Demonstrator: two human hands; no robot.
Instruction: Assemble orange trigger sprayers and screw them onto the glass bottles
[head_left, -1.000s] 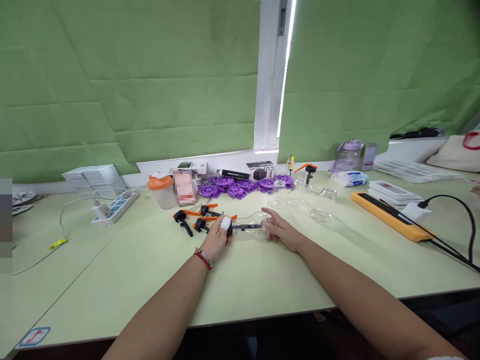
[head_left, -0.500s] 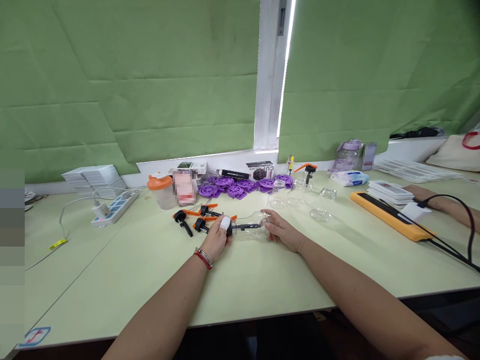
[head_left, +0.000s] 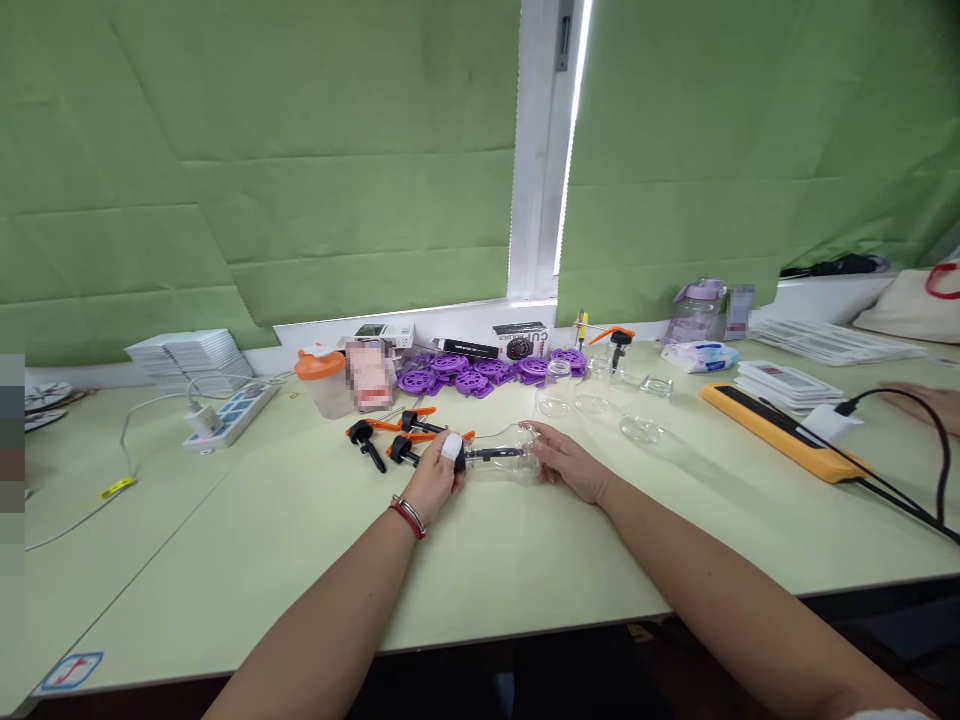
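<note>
A clear plastic bottle [head_left: 504, 458] lies on its side on the pale green table [head_left: 495, 560], held between both hands. My left hand [head_left: 433, 476], with a white-taped fingertip and a red bracelet at the wrist, grips the black pump cap [head_left: 459, 461] at the bottle's neck. My right hand [head_left: 566, 464] holds the bottle's base end. A black tube shows inside the bottle. Loose black and orange pump heads [head_left: 386, 438] lie just left of my left hand.
Several empty clear bottles [head_left: 592, 395] stand behind my right hand, purple wheels [head_left: 480, 372] further back. An orange-lidded cup [head_left: 321, 382] and a power strip [head_left: 229, 415] are at left. A yellow power strip [head_left: 780, 432] with black cable lies right. Another person's hand [head_left: 926, 402] rests at the far right.
My hands and the bottle have hardly moved. The other person's arm at the far right reached in towards the stacked cards, then drew back towards the edge.
</note>
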